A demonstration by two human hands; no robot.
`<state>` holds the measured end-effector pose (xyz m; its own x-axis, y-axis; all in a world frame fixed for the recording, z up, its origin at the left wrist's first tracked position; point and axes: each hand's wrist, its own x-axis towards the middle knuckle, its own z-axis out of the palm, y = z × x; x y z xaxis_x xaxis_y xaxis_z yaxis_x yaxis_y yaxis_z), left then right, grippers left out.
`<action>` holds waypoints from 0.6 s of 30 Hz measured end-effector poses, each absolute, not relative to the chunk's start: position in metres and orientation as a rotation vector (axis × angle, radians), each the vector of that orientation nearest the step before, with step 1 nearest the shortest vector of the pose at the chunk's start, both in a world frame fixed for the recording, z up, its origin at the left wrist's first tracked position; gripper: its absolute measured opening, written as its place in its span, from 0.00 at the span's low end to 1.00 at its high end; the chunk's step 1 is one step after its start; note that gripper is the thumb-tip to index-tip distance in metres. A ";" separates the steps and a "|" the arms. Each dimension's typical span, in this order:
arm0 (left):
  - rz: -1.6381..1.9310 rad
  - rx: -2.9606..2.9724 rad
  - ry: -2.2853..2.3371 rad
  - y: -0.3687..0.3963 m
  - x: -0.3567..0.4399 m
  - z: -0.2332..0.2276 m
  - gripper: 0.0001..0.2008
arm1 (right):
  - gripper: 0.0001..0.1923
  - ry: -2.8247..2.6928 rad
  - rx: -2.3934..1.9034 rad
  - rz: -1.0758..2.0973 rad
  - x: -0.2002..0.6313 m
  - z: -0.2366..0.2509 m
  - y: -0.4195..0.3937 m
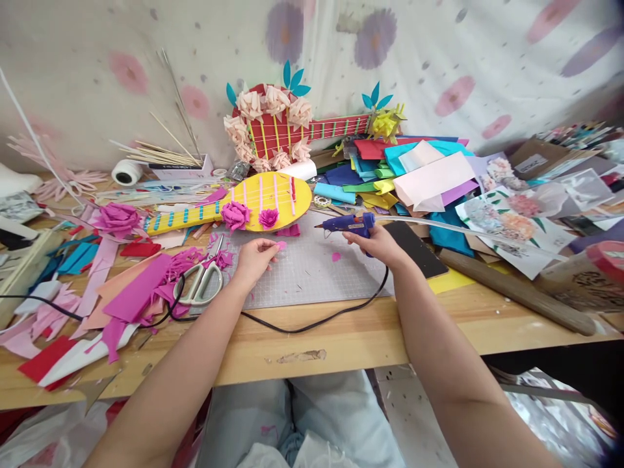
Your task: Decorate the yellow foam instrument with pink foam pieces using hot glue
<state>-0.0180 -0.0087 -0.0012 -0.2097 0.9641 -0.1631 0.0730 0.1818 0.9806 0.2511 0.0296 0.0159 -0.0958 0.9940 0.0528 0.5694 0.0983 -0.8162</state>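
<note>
My right hand (379, 246) grips a blue hot glue gun (347, 225) with its nozzle pointing left, over the grey cutting mat (312, 273). A long glue stick (439, 225) sticks out behind the gun. My left hand (254, 260) rests on the mat and pinches a small pink foam piece (281, 246) between its fingertips. Just beyond lies a yellow foam guitar (253, 203) with pink strings and two magenta foam flowers (235, 214). The gun's black cord (312, 322) curves across the wooden table edge.
White-handled scissors (202, 281) lie left of my left hand among pink foam scraps (131, 296). A red foam guitar (287, 127) leans on the back wall. A stack of coloured foam sheets (409, 172) lies at the right. A wooden rod (517, 292) lies at the right front.
</note>
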 end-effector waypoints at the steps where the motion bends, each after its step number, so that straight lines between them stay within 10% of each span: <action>1: 1.186 1.036 1.498 -0.009 -0.018 -0.001 0.14 | 0.25 -1.716 -1.562 0.843 0.256 0.014 0.032; 18: 1.299 0.902 1.419 -0.012 -0.034 0.015 0.14 | 0.30 -1.954 -1.850 0.481 0.266 0.003 0.045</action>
